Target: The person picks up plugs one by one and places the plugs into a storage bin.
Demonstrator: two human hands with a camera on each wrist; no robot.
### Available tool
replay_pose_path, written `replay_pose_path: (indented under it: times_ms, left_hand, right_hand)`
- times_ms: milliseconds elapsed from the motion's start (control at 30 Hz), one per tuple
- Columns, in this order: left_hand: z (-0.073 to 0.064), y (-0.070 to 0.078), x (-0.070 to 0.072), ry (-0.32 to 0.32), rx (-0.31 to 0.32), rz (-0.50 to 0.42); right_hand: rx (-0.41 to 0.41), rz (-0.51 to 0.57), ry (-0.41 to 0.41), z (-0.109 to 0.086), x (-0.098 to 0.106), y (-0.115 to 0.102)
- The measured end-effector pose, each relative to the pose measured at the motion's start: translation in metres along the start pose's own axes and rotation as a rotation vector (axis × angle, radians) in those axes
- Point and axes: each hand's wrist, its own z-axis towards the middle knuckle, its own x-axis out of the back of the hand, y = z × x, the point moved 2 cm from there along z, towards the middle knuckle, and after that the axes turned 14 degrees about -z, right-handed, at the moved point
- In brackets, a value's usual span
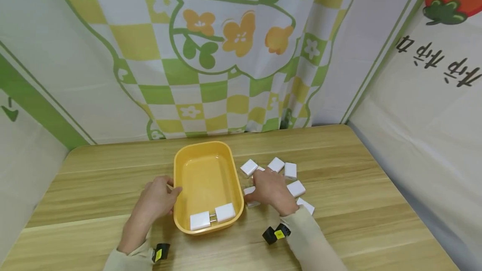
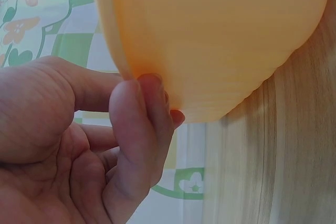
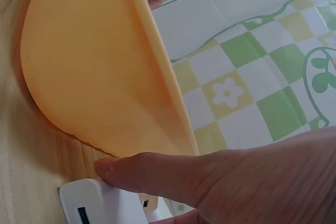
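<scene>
A yellow plastic bin [image 1: 205,183] stands on the table, two white charger plugs [image 1: 212,216] lying end to end along its near wall, metal prongs between them. My left hand [image 1: 156,200] pinches the bin's left rim between thumb and fingers, also plain in the left wrist view. Right of the bin, my right hand [image 1: 272,189] reaches down among loose white chargers. Its thumb [image 3: 152,174] lies along the edge of one white charger [image 3: 105,203] that has a dark port slot. The fingers go round the far side of that charger, mostly hidden.
Several more white chargers lie around the right hand, such as one charger [image 1: 276,164] behind it and another charger [image 1: 296,188] to its right. The wooden table [image 1: 350,204] ends at a patterned curtain [image 1: 226,95] at the back.
</scene>
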Motion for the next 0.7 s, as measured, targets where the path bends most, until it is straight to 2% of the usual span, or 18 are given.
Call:
replay_pose_path:
  times_ms: [533,700]
  left_hand:
    - [-0.0002,-0.0007,0.0000,0.003,0.012,0.014]
    - [0.0008,-0.0003,0.0005,-0.002,0.002,0.008]
  right_hand:
    - [0.043,-0.015,0.002,-0.0025,-0.0052,-0.0072]
    - [0.029,-0.020,-0.005,-0.0029,0.0021,-0.0031]
